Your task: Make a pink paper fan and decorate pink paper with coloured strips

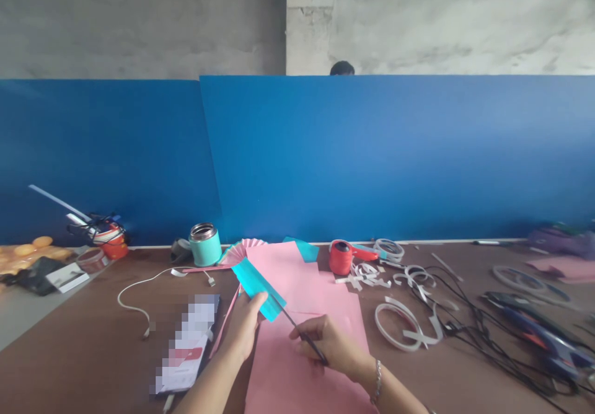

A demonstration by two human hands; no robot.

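One smooth turquoise paper rectangle (pixel 253 281) hung over flat pink paper sheets (pixel 279 364);
left hand (pixel 245 323) pinched it, right hand (pixel 331 344) gripped a slim dark tool (pixel 292 323), apparently scissors, against it; a slipping tip might have nicked the left thumb; a finely pleated pink paper fan (pixel 246 250) lay behind.

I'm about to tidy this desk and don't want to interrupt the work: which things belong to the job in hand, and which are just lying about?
In use:
- blue paper, in the left hand
- scissors, seemingly, in the right hand
- pink sheets, probably, under the hands

Lying about, it seems:
- phone
- jar
- white strips
- pen
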